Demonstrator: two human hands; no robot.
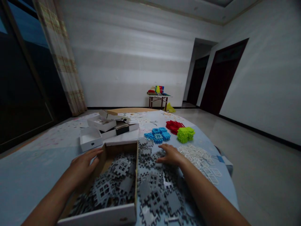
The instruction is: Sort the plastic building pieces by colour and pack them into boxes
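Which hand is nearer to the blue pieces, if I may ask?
Right. The right hand is short of the blue pieces; the left hand is at the left side of the box.

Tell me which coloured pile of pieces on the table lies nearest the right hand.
The blue pile: it lies just beyond the right hand, while the red and lime-green piles sit farther off.

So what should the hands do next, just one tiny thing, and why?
Maybe the right hand should close on one loose grey plastic piece beside it. Its fingers look spread among those pieces, while the left hand is at the edge of the white-and-brown cardboard box, which holds similar grey pieces.
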